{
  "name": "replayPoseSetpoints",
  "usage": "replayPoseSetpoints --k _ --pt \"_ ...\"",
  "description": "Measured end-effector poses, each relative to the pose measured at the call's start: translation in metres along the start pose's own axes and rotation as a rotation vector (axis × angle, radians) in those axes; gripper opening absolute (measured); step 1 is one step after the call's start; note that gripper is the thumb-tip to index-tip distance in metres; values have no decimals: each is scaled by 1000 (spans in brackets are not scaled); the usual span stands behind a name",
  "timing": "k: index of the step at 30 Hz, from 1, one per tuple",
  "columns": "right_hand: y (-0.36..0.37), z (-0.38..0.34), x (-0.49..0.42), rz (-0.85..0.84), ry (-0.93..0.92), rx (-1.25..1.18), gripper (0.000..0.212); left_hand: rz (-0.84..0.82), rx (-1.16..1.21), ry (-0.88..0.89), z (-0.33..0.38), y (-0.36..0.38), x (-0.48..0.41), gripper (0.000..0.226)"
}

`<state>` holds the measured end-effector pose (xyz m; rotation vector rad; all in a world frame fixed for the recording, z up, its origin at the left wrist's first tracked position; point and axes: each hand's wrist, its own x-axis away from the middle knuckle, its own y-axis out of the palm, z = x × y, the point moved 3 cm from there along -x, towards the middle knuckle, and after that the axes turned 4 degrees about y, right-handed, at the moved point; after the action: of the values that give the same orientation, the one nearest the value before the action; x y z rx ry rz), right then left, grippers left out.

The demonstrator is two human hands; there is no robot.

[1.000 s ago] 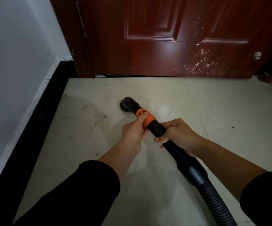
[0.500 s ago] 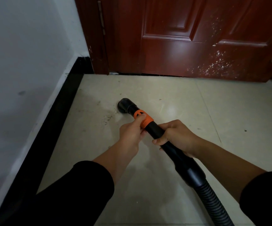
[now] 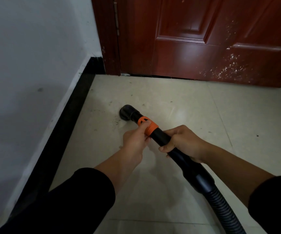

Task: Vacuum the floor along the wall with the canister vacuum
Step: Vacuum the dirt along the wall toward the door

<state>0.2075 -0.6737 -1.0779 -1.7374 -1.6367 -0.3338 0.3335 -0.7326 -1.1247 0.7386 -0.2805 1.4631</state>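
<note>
A black vacuum wand with an orange collar points down-left at the pale tiled floor. Its round black nozzle rests on the tiles among dark dust specks, a short way right of the black baseboard. My left hand grips the wand at the orange collar, thumb on top. My right hand grips the black tube just behind it. The ribbed hose runs off the bottom right. The canister is out of sight.
A white wall stands on the left above the baseboard. A dark red wooden door with white scuffs closes the far end. Dust specks lie on the tiles between nozzle and baseboard.
The view has swung left, bringing wall and baseboard further into frame. The nozzle has moved left across the tiles toward the baseboard. Both hands keep the same hold.
</note>
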Motion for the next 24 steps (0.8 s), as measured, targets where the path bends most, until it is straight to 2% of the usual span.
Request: replayPoseSetpoints --k 24 --pt "2 7 37 -71 0 143 35 -99 26 -34 -14 -21 43 16"
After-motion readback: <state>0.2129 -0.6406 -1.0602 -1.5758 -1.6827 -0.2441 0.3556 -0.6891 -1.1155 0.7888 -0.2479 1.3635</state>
